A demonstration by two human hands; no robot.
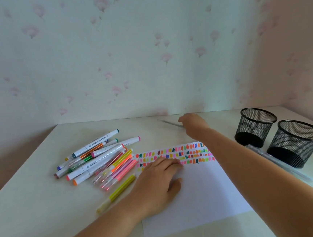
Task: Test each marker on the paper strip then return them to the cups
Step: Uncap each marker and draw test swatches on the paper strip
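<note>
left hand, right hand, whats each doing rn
left hand: open, flat on the paper
right hand: at the end of the pen, fingers hidden, cannot tell if it grips

- Your right hand (192, 123) shows only its back; fingers hidden, so its hold on the thin grey pen (169, 123) cannot be told.
- Pen blurred, near end lost under the hand.
- Your right forearm covers the right end of the colour swatches (185, 151); your left hand (157, 182) covers more.
- Marker pile (98, 157): lower ones buried, lettering too small to read.
- Pale pens (260, 151) faint, count unclear.
- Both forearms cut off at the bottom edge.
</note>
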